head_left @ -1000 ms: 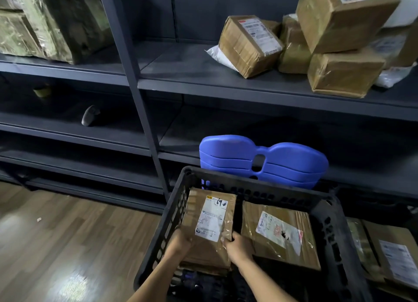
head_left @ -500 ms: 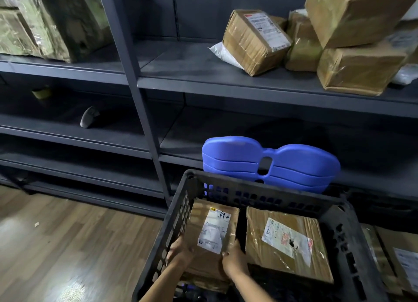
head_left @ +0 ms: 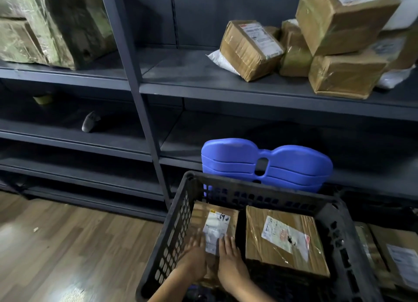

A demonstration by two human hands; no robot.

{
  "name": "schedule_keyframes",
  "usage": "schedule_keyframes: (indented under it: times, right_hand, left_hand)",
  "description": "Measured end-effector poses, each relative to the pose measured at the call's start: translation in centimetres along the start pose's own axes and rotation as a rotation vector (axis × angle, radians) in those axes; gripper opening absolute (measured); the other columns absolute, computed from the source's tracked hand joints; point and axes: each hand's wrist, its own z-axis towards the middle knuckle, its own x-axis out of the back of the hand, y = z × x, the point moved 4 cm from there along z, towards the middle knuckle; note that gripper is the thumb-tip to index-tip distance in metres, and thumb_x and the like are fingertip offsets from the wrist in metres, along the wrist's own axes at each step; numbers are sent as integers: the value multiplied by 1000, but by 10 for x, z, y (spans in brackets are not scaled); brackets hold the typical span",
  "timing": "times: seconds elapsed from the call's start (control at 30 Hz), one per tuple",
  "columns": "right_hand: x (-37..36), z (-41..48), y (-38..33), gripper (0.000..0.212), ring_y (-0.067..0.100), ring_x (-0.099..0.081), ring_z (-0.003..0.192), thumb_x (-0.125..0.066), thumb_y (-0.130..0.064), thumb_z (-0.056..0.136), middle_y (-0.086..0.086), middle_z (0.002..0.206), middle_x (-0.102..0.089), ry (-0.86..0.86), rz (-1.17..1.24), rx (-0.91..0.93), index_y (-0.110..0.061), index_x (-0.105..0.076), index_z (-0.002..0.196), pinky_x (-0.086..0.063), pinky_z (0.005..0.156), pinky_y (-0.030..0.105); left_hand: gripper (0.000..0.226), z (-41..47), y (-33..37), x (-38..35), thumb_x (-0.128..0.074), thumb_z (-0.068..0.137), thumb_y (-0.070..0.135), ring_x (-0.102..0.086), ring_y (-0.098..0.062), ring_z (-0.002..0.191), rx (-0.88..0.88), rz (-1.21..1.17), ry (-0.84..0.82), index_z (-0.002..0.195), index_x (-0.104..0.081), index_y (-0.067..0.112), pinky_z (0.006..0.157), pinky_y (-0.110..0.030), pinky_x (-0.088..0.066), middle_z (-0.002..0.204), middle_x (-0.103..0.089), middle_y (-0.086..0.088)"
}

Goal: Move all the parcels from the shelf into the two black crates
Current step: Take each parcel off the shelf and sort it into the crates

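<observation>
taped boxes: stiff, a little slippery, best held by two sides

both hands lie on the parcel (head_left: 216, 221) in the left half of the crate (head_left: 260, 188). the left hand (head_left: 194, 255) and the right hand (head_left: 230, 260) have the fingers stretched flat on its top, not curled round it. the left one is blurred. a second parcel (head_left: 285, 238) lies flat in the right half of the crate, just beside the first. above the crate and to its right, more boxes (head_left: 346, 75) are piled on the shelf (head_left: 203, 87). the top box (head_left: 343, 19) is tilted, and another one leans on a white bag (head_left: 221, 58).

all are cardboard wrapped in glossy brown tape. i judge them stiff, hard to crush and probably light to middle in weight, and the tape may slide in the fingers. it is better to hold each by two opposite sides, and to take the top box first, so the pile does not fall.
</observation>
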Motion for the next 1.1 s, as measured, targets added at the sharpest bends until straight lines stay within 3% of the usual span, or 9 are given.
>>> schedule_keyframes:
  times: [0.1,0.2,0.37,0.5,0.6,0.7,0.8,1.1]
  right_hand:
    - [-5,-2,0,58,28,16,146,-18,-2,98,9,160,13,-65,-141,50,-7,3,152,3,119,39]
    - [-8,-1,2,55,28,7,148,-24,-10,101,13,161,3,35,-164,55,-4,-5,152,0,120,38]
    - [-6,4,-1,54,29,18,146,-12,-7,101,10,160,12,-80,-224,49,-7,4,152,2,120,40]
    - [10,-13,-5,63,25,18,146,-28,-10,98,6,160,15,-74,-171,82,-10,4,153,0,119,36]
    - [37,-32,-17,67,22,8,148,-36,-21,98,3,161,9,10,-88,124,-13,0,153,-8,120,34]
    - [79,-56,-29,66,18,0,149,-38,-29,99,-1,162,2,162,-78,120,-16,-4,154,-16,118,33]
    - [128,-80,-39,66,18,3,149,-36,-32,100,0,162,2,290,-100,121,-16,-3,154,-9,119,32]
    - [265,-135,-48,66,21,-3,149,-37,-36,100,6,162,-4,540,-118,88,-10,-8,153,-17,119,36]
  left_hand:
    - [77,-2,1,-10,-47,96,20,10,-29,148,-61,126,-152,152,3,3,121,-42,-11,159,14,-12]
    - [73,-1,1,-9,-43,97,20,13,-27,148,-99,122,-169,152,3,2,121,-40,-6,160,11,-16]
    - [71,1,3,-8,-44,98,18,14,-26,148,-122,182,-167,153,-2,4,122,-41,-4,161,8,-12]
    - [71,-6,3,3,-37,100,24,10,-28,148,-75,255,-82,151,5,1,122,-37,-5,160,10,-13]
    - [69,-19,7,25,-31,101,34,13,-27,148,-74,346,-26,152,6,6,122,-39,0,160,12,-10]
    - [71,-39,20,62,-36,98,40,3,-25,149,-89,367,108,153,-5,9,122,-41,-2,162,-1,-7]
    - [69,-60,42,109,-36,98,40,-2,-23,149,-134,344,253,153,-9,8,122,-37,-2,162,-7,-8]
    - [68,-108,105,241,-41,96,36,-17,-24,146,-308,257,490,151,-16,4,120,-33,-10,158,-22,-10]
